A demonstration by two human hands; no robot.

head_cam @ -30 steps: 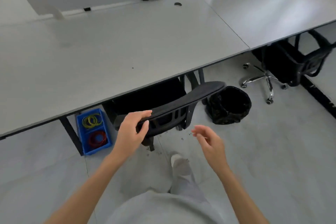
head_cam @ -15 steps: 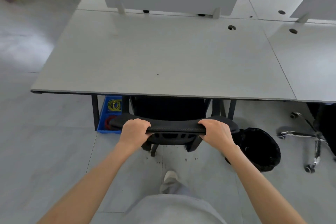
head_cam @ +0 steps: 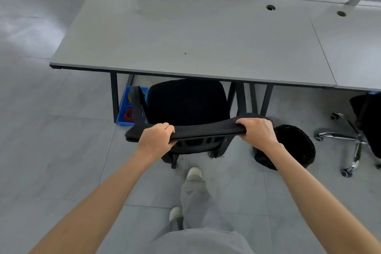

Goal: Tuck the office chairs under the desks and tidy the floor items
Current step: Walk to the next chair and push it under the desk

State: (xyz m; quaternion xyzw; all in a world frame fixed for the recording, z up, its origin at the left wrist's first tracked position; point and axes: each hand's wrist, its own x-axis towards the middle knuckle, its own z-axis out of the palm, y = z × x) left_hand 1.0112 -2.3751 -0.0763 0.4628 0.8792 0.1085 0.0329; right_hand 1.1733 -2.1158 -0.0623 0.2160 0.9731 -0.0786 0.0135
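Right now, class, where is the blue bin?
In the head view, the blue bin sits on the floor under the desk's left end, beside its leg, left of the chair.

My arms bare to the elbow and beyond, no sleeves in sight; light grey trousers (head_cam: 195,196), loose at the leg; pale off-white shoes (head_cam: 193,172), rounded toes

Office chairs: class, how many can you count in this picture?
2. One office chair at the middle desk, gripped by left hand and right hand; another chair, cropped, at right.
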